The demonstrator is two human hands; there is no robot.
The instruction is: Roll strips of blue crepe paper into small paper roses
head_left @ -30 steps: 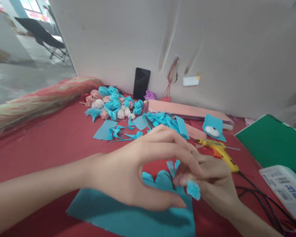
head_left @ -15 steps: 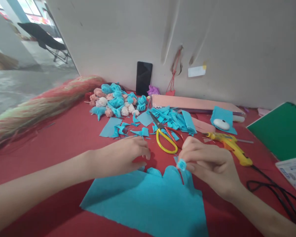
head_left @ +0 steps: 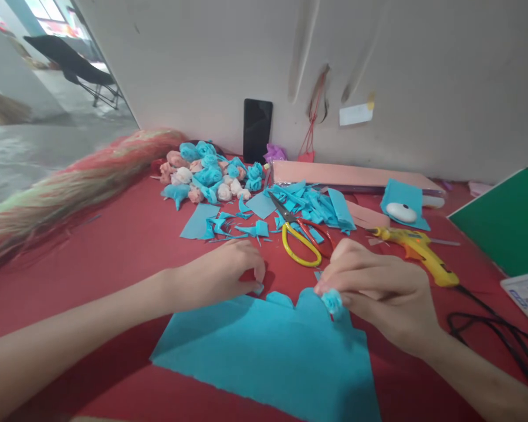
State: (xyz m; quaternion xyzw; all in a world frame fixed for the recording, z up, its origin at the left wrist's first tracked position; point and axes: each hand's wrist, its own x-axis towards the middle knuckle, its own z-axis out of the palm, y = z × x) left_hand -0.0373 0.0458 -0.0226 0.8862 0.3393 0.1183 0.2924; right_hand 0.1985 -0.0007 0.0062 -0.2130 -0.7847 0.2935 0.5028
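Note:
A small rolled blue paper flower (head_left: 332,302) is pinched between the thumb and fingers of my right hand (head_left: 378,293). My left hand (head_left: 229,272) has its thumb and forefinger brought together on a small blue paper piece (head_left: 259,289). Below both hands, a large blue paper sheet (head_left: 264,357) with a scalloped upper edge lies on the red surface. Scissors (head_left: 300,243) with one yellow and one red handle rest just beyond the hands, their blades on blue paper scraps (head_left: 308,205).
Blue, pink and white paper flowers (head_left: 209,173) are heaped at the back, near a leaning black phone (head_left: 257,130). A yellow glue gun (head_left: 422,255) with a black cord lies right. Straw bundles (head_left: 88,176) line the left; a green board (head_left: 506,223) stands right.
The fingertips of my left hand have closed on a small blue piece. My right hand has turned, showing more of the blue flower. The whole view has shifted slightly.

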